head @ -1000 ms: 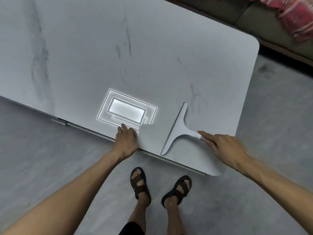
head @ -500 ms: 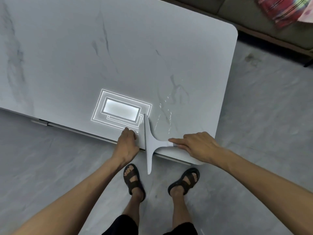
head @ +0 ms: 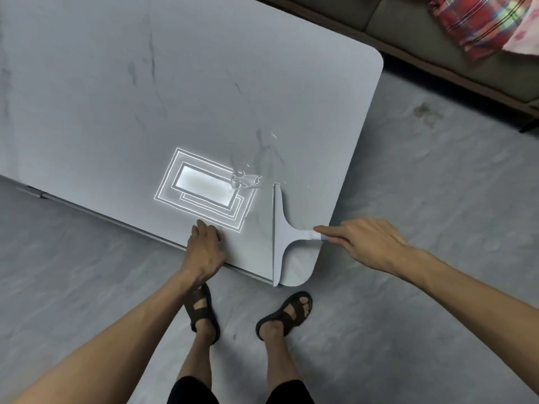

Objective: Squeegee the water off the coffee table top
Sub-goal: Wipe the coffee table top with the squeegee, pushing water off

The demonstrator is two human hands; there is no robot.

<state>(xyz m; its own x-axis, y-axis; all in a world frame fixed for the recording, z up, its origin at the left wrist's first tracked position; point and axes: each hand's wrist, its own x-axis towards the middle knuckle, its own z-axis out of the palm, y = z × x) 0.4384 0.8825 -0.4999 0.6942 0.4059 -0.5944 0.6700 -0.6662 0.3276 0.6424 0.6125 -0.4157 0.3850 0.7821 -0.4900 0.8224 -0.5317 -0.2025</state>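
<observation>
A grey marble-look coffee table top fills the upper left. A white T-shaped squeegee lies on its near right corner, blade running front to back, its near end at the table's front edge. My right hand grips the squeegee's handle, index finger stretched along it. My left hand presses on the table's front edge, left of the blade. A small puddle of water and scattered droplets glisten just beyond the blade's far end, beside a bright reflection of a ceiling light.
My two feet in dark sandals stand on the grey floor below the table's edge. A sofa with a red checked cloth sits at the upper right, past the table's far corner.
The squeegee has moved right along the front edge, away from my left hand, back onto the near right corner. Water now shows as a small puddle by the reflection. The left hand stayed put.
</observation>
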